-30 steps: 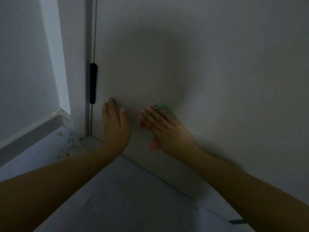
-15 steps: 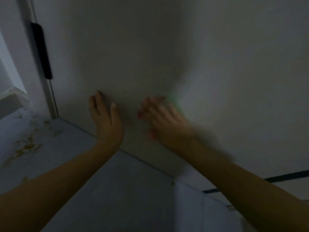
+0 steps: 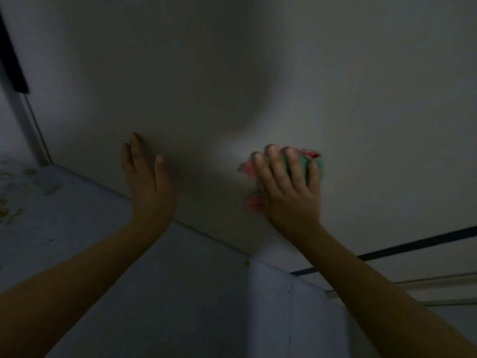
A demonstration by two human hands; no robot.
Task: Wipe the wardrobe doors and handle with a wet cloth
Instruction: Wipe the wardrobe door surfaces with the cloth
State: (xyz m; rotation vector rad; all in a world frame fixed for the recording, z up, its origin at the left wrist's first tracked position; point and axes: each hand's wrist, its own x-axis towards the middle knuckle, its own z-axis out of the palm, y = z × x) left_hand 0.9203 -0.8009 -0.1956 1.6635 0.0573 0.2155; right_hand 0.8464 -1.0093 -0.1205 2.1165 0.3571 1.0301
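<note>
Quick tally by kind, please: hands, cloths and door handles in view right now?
Hands: 2, left hand flat on the wardrobe door, right hand pressing the cloth.
Cloths: 1, pink and green cloth.
Door handles: 1, black handle.
Total: 4

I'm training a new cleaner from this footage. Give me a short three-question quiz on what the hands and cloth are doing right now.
1. True or false: the left hand holds the cloth.
2. Which hand presses the cloth against the wardrobe door?
A. left
B. right
C. both
3. Fill in: the black handle lies at the far ____ of the view.

Key: 1. False; the left hand rests flat on the door. 2. B, the right hand. 3. left.
</note>
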